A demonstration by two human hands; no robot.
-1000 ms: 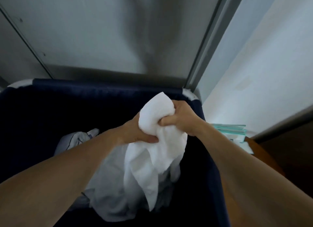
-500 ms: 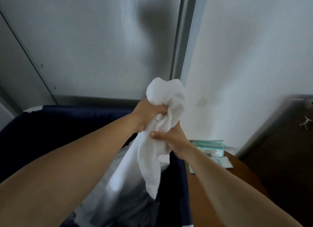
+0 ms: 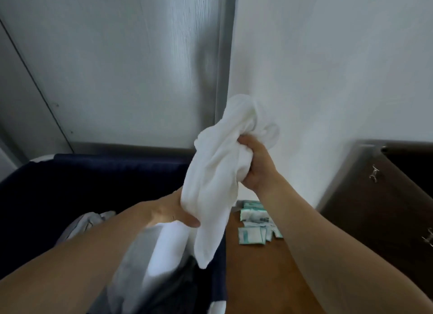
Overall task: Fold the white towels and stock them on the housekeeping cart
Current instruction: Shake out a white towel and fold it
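Note:
A crumpled white towel hangs in the air above the right rim of a dark navy laundry bag. My right hand grips its bunched top, fingers curled into the cloth. Lower down, my left hand holds the towel's left side, thumb pressed on the fabric; part of that hand is hidden behind the cloth. The towel's free end dangles to about the bag's edge. More white and grey linen lies inside the bag, blurred under my left forearm.
A brown wooden surface lies right of the bag, with several small teal-and-white packets at its far end. A dark cabinet with metal handles stands at the right. A grey door and white wall close off the back.
My right hand has risen with the top of the towel while my left hand has slid down its side. The towel is stretched longer, and the view has swung right.

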